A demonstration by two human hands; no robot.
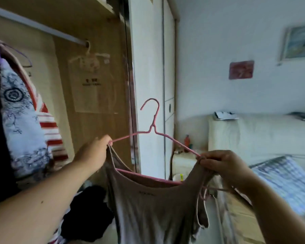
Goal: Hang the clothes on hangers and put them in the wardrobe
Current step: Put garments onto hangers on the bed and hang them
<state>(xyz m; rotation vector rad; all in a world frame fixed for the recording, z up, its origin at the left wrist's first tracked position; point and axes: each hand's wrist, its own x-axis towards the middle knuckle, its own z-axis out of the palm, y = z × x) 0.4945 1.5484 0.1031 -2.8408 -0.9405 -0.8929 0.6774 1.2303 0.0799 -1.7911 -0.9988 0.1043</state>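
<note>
- The left hand point(93, 152) is raised with its fingertips closed on the left end of a pink hanger point(174, 140), right where a strap of the taupe camisole point(148, 199) loops over the wire.
- The right hand point(224, 166) has its fingers curled and pinches the camisole's other strap at the hanger's right shoulder.
- The hanger is held in the air between both hands. Its hook points up and curls to the left, and its frame tilts down toward the right.
- The camisole hangs from it with the neckline draped over the lower bar and the body falling out of view at the bottom.
- The hanger sits in front of the right edge of the open wardrobe point(99, 129), by the white sliding door point(148, 67).
- Inside, a rail point(37, 26) runs across the top. A clear plastic bag point(93, 85) hangs near its right end.
- At the left edge of the wardrobe hang a white garment with dark patterning point(19, 124) and a red-and-white striped one point(49, 127).
- Dark clothes point(88, 212) lie heaped low in the wardrobe.
- A bed point(280, 182) with a pale headboard point(253, 136) stands to the right, below two pictures point(241, 69) on the wall.
</note>
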